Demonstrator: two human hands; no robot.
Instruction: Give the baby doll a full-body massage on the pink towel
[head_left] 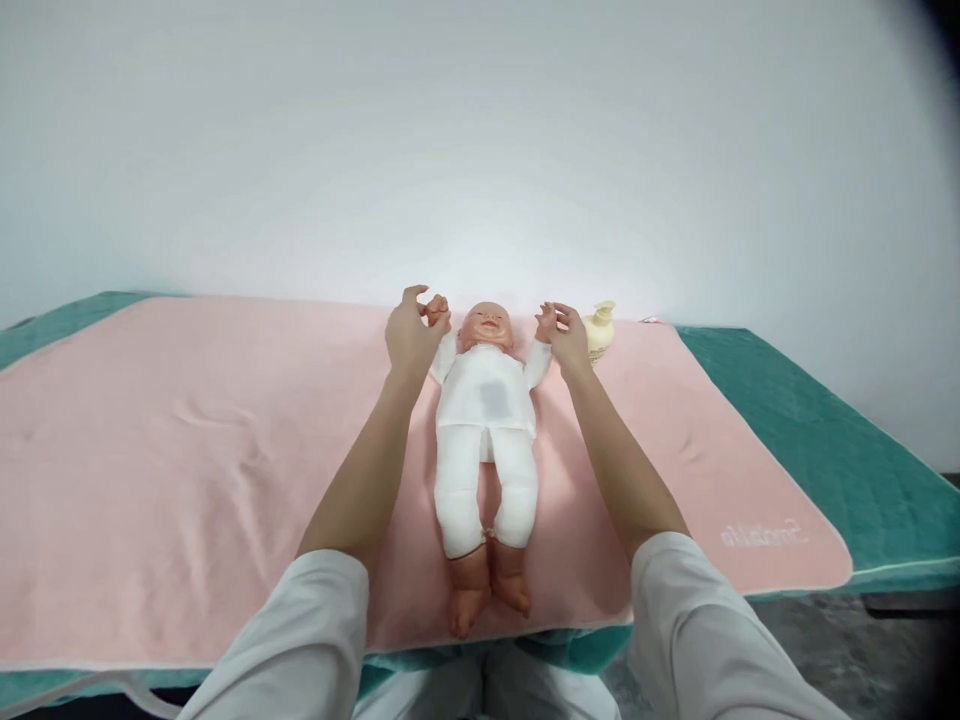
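A baby doll (486, 390) in a white cloth body lies on its back, head away from me and bare feet towards me. Both its arms are bent up beside its head. My left hand (412, 335) is at the doll's hand (437, 308) on the left, thumb and fingers closed around it. On the other side, my right hand (570, 338) pinches the doll's hand (547, 320) on the right between thumb and fingers. A grey patch marks the doll's chest.
A pale yellow pump bottle (601, 328) stands just beyond my right hand. The doll rests on a pink blanket (300, 450), slightly wrinkled at left, over a green cover (817, 450). A white wall (480, 150) rises behind. The table's near edge lies close to my body.
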